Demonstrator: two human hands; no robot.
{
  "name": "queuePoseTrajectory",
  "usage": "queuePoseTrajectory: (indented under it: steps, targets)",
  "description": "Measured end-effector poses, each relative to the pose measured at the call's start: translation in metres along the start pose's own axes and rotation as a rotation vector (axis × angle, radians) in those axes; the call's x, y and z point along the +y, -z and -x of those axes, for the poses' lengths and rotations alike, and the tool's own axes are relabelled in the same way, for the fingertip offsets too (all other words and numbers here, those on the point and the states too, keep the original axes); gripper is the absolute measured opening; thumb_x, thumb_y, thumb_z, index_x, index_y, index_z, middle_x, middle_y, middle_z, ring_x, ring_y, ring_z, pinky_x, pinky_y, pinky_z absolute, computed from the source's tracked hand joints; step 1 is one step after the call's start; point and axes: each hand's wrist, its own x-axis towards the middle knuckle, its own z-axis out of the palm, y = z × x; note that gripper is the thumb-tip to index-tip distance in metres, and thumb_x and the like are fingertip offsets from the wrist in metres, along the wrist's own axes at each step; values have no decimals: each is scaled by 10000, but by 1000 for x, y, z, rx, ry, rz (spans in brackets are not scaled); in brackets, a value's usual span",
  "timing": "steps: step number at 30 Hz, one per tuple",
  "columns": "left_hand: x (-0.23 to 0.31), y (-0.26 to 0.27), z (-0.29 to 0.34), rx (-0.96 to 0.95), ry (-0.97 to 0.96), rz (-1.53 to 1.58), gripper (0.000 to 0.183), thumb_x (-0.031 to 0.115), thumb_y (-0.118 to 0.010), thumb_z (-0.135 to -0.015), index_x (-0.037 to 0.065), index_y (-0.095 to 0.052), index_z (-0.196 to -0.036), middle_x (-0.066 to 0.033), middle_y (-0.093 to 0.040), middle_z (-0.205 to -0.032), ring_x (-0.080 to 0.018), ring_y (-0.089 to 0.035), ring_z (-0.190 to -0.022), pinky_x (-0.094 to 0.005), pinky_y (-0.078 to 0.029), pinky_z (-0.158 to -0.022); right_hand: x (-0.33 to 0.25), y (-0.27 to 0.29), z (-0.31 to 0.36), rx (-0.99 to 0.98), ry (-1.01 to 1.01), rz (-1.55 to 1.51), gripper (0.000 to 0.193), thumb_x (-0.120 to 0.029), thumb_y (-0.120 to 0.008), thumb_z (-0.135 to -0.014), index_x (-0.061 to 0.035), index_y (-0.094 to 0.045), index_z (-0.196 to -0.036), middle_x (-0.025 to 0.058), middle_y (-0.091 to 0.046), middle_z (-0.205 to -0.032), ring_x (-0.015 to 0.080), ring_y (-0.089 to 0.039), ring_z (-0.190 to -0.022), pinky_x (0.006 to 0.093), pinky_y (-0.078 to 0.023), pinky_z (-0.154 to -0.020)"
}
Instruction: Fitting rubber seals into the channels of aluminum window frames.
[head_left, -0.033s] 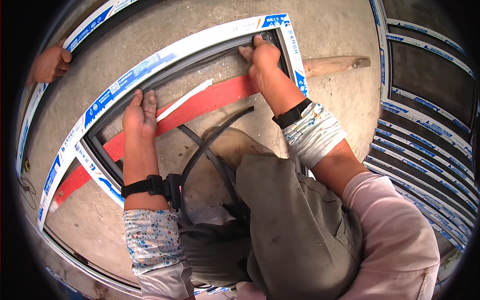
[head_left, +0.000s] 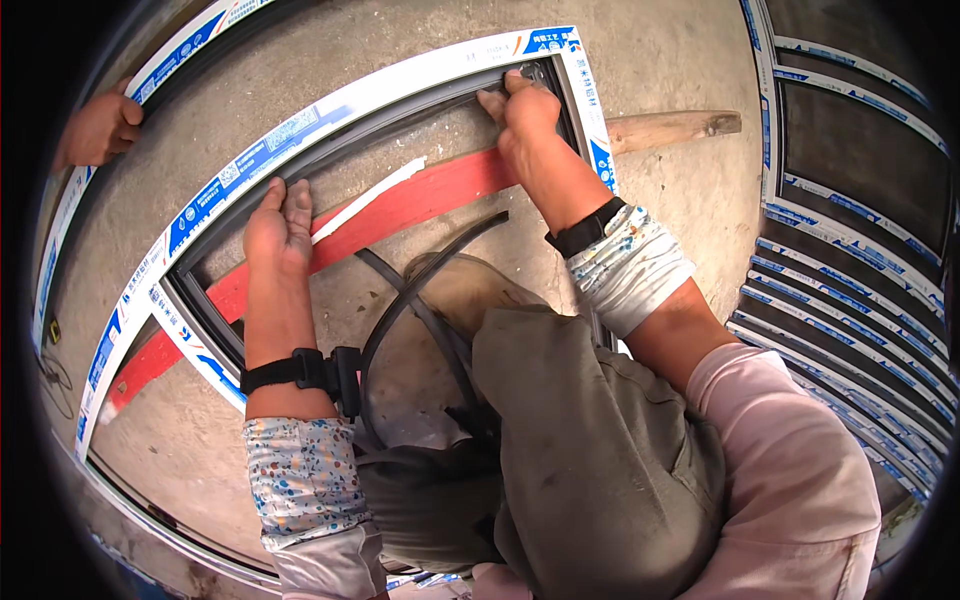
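A window frame [head_left: 410,78] in white and blue protective film lies tilted before me, its inner edge dark grey. My left hand [head_left: 280,232] is at the far rail's inner edge, fingers stretched out and open, fingertips touching the rail. At the far right corner my right hand [head_left: 528,112] is closed on the frame, its fingers curled at the dark inner edge; part of its grip is hidden. Below the hands, a black rubber strip [head_left: 410,290] curls over the floor beside my shoe [head_left: 460,285].
A red-painted wooden board [head_left: 410,205] crosses under the frame, its bare end [head_left: 680,128] sticking out right. Another person's hand [head_left: 103,128] holds a larger wrapped frame [head_left: 55,245] at the left. Several wrapped profiles [head_left: 850,300] are stacked at the right on the concrete floor [head_left: 670,60].
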Motion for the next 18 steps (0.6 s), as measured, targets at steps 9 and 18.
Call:
queuePoseTrajectory:
  steps: [9,18]
  targets:
    - [1,-7,0,54,52,-54,149,75,-591,-971,-28,-576,-1078,-152,-664,-959,-237,-692,-817,-276,-582,-610,-5,10,1,0,-63,124,129,-63,-587,-960,49,-554,-1012,123,-610,-961,218,-630,-689,310,-574,-577]
    - [-2,2,-1,-6,25,-1,110,32,-597,-953,-29,-580,-1043,-137,-666,-925,-194,-682,-768,-243,-561,-583,-6,5,10,50,-32,145,170,-130,-607,-972,26,-583,-909,93,-628,-793,163,-604,-586,256,-446,-466]
